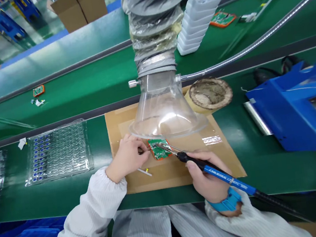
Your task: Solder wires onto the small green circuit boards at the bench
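A green circuit board in an orange frame (pixel 160 148) lies on a brown cardboard sheet (pixel 200 169). From the right, my right hand (pixel 208 174) grips a blue and black soldering iron (pixel 218 172), its metal tip over the board. At the board's left edge my left hand (pixel 131 156) is closed in a pinch; a small dark thing shows at its fingertips, too little of it to name. A thin white strip with a yellow mark (pixel 144 171) rests on the cardboard below that hand. Above the board hangs a clear funnel-shaped hood (pixel 164 113), hiding its far surroundings.
A clear blister tray (pixel 68 150) with small blue parts lies left. Behind the cardboard stands a round dirty-rimmed pot (pixel 210 93). To the right is a blue machine (pixel 294 107). Stacked white trays (pixel 198 20) and framed boards sit on the green line beyond, near another person's hands.
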The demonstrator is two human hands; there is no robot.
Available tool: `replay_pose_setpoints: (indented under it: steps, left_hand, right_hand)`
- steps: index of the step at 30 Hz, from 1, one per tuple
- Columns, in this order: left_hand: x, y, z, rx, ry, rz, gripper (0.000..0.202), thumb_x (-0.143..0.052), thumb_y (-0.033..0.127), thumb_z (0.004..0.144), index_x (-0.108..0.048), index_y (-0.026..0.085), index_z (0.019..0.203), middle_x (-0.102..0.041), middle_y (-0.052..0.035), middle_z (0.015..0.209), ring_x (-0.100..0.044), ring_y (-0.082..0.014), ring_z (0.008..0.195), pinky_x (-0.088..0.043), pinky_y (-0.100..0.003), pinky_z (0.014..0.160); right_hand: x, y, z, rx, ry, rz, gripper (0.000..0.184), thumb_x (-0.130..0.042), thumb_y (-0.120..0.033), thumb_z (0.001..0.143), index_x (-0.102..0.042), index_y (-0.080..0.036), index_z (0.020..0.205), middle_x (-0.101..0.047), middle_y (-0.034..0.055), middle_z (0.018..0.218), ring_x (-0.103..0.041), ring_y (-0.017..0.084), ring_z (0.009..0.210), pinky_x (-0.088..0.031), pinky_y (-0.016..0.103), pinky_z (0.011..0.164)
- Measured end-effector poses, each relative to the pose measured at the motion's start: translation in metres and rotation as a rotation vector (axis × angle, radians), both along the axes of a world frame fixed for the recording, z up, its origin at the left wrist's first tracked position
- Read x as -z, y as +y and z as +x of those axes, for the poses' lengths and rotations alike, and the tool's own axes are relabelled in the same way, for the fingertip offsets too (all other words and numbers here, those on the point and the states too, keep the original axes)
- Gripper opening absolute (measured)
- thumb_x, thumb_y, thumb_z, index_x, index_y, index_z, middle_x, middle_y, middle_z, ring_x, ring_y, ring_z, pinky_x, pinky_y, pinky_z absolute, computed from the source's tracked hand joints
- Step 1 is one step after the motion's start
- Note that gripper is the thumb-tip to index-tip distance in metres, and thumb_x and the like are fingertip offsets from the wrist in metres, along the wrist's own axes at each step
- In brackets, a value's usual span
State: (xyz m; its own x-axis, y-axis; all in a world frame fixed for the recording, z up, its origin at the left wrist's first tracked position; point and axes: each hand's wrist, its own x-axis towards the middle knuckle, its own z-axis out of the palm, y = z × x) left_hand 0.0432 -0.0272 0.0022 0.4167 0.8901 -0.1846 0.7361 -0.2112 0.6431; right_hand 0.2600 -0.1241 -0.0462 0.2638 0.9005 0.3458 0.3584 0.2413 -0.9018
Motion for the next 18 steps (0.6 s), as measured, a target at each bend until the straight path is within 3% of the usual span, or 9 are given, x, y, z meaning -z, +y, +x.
replay_pose_setpoints:
  steps: [4, 8, 11, 14, 16, 18]
  left_hand:
    - [-0.003, 0.0, -0.01, 0.031, 0.007, -0.022, 0.012, -0.062, 0.009, 0.079, -0.059, 0.018, 0.07, -0.063, -0.0043, 0.082, -0.059, -0.0208, 0.086, -0.048, -0.039, 0.085]
    - [-0.006, 0.013, -0.036, -0.041, -0.359, -0.491, 0.016, -0.058, 0.032, 0.092, -0.054, 0.019, 0.084, -0.063, -0.0011, 0.08, -0.061, -0.0152, 0.075, -0.051, -0.031, 0.075]
    - [-0.005, 0.037, -0.06, -0.263, -0.594, -0.697, 0.028, -0.067, 0.042, 0.087, -0.05, 0.019, 0.088, -0.065, -0.0026, 0.081, -0.065, -0.0152, 0.069, -0.052, -0.029, 0.066]
    - [-0.005, 0.077, -0.08, -0.535, -0.757, -0.577, 0.029, -0.07, 0.034, 0.083, -0.046, 0.018, 0.084, -0.064, -0.0036, 0.082, -0.065, -0.0151, 0.064, -0.052, -0.028, 0.063]
    - [-0.005, 0.102, -0.088, -0.707, -0.899, -0.337, 0.022, -0.064, 0.031, 0.087, -0.046, 0.018, 0.088, -0.066, -0.0058, 0.091, -0.069, -0.0169, 0.078, -0.055, -0.031, 0.074]
    - [-0.004, 0.114, -0.09, -0.878, -0.88, -0.03, 0.019, -0.061, 0.031, 0.091, -0.049, 0.019, 0.099, -0.066, -0.009, 0.109, -0.068, -0.0194, 0.102, -0.053, -0.035, 0.092]
  right_hand:
    - [-0.004, 0.001, 0.003, 0.013, 0.002, 0.017, 0.012, -0.07, -0.02, 0.089, -0.071, -0.023, 0.1, -0.072, 0.0028, 0.094, -0.071, 0.017, 0.086, -0.058, 0.027, 0.078]
    - [-0.007, 0.0, 0.005, 0.038, 0.002, 0.047, 0.01, -0.071, -0.021, 0.088, -0.071, -0.021, 0.098, -0.072, 0.0034, 0.092, -0.072, 0.018, 0.084, -0.058, 0.028, 0.074]
    - [-0.005, -0.001, 0.006, 0.03, 0.006, 0.072, 0.01, -0.071, -0.022, 0.088, -0.071, -0.021, 0.098, -0.072, 0.004, 0.091, -0.072, 0.019, 0.083, -0.058, 0.028, 0.074]
    - [-0.002, -0.002, 0.006, 0.034, -0.004, 0.083, 0.01, -0.072, -0.023, 0.088, -0.071, -0.02, 0.097, -0.073, 0.005, 0.091, -0.072, 0.02, 0.083, -0.059, 0.03, 0.074]
    - [-0.002, -0.001, 0.006, 0.038, -0.023, 0.097, 0.009, -0.072, -0.024, 0.088, -0.071, -0.02, 0.096, -0.073, 0.0055, 0.09, -0.072, 0.021, 0.082, -0.059, 0.031, 0.073]
    - [-0.003, -0.001, 0.005, 0.04, -0.035, 0.107, 0.009, -0.072, -0.026, 0.087, -0.07, -0.019, 0.094, -0.073, 0.0055, 0.088, -0.072, 0.022, 0.081, -0.058, 0.032, 0.073]
